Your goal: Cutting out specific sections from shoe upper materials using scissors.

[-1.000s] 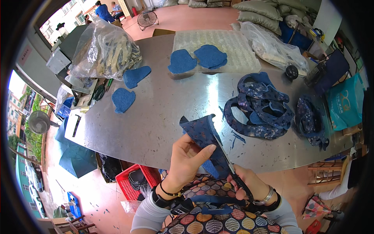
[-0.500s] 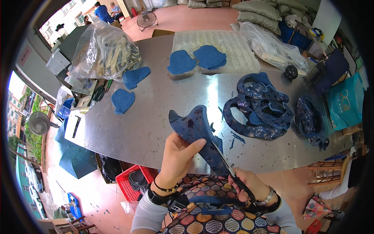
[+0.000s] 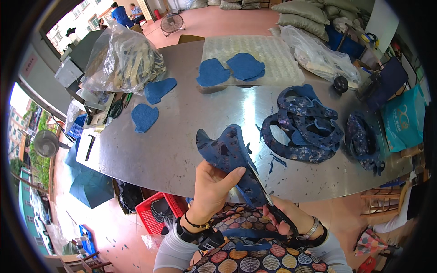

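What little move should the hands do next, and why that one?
Probably one small snip along the right edge of the patterned blue cloth. The left hand pinches the cloth, the right hand holds the black-handled scissors, and their blades lie along that edge. Thin blue scraps on the metal table hint at trimming.
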